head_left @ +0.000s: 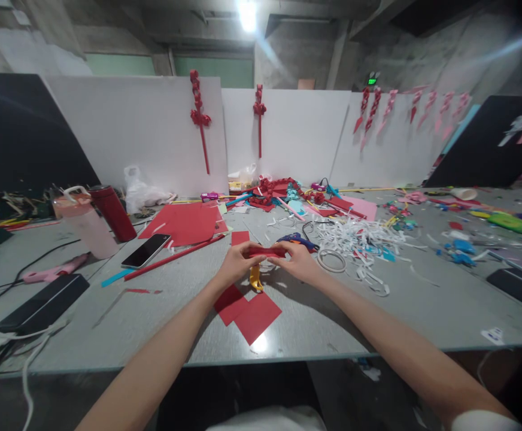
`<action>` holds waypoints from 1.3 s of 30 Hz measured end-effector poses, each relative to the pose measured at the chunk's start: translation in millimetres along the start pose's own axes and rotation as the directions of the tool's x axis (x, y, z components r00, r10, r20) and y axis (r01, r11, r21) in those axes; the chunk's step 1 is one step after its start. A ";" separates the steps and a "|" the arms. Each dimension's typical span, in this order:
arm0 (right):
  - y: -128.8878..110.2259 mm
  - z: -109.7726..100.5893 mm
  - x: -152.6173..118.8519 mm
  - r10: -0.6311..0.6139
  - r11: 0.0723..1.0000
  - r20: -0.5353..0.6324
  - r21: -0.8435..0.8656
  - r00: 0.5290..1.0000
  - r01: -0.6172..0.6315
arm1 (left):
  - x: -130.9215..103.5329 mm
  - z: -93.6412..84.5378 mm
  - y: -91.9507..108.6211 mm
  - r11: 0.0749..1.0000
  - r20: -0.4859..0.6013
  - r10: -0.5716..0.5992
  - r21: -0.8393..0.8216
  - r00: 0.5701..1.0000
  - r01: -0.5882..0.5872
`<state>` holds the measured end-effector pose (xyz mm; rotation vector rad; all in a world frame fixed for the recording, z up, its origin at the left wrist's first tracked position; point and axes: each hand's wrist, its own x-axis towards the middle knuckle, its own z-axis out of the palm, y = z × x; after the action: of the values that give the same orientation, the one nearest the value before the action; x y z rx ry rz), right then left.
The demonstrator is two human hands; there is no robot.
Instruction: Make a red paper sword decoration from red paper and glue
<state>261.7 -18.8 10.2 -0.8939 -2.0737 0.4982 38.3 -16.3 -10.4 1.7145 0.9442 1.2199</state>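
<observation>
The person's bare left forearm point(171, 344) and right forearm point(387, 329) reach over the near edge of the desk point(342, 323), slanting inward. Well in from that edge, the left hand point(237, 261) and right hand point(302, 262) face each other, fingertips near together, thumbs and fingers bent into matching pinches.

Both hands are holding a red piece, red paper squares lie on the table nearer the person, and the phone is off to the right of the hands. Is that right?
Not quite: the head view shows the phone off to the left, not the right. The rest stands: the left hand and right hand hold the red piece, with red paper squares nearer the person.
</observation>
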 end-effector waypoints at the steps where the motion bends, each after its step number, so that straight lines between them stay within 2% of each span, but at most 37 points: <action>1: -1.6 -0.3 0.2 0.015 0.999 0.007 0.030 1.000 -0.016 | -0.3 -0.1 0.8 1.000 -0.001 -0.006 0.002 1.000 0.006; 5: -4.9 0.5 0.8 0.056 0.992 0.038 0.112 0.998 -0.060 | -1.5 -0.3 2.9 1.000 0.005 -0.016 -0.001 1.000 0.016; 10: 0.5 3.1 2.5 0.110 0.984 0.031 0.136 0.993 -0.113 | -0.9 0.1 1.4 1.000 0.011 0.000 0.004 1.000 0.000; 15: 4.4 4.4 3.2 0.126 0.976 0.045 0.173 0.991 -0.132 | -1.6 1.8 3.1 0.999 0.051 -0.036 -0.039 0.998 0.038; 23: 2.4 5.5 2.0 0.114 0.977 0.040 0.175 0.993 -0.119 | -1.9 2.0 4.4 1.000 0.066 -0.004 0.017 0.998 0.003; 39: -2.7 3.2 -0.9 0.057 0.993 0.002 0.100 0.998 -0.057 | -0.4 0.4 -1.2 0.999 0.104 -0.024 -0.033 0.994 0.028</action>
<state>258.4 -21.4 9.5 -0.8961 -2.0082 0.6267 38.4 -16.3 -11.7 1.7161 0.8765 1.1130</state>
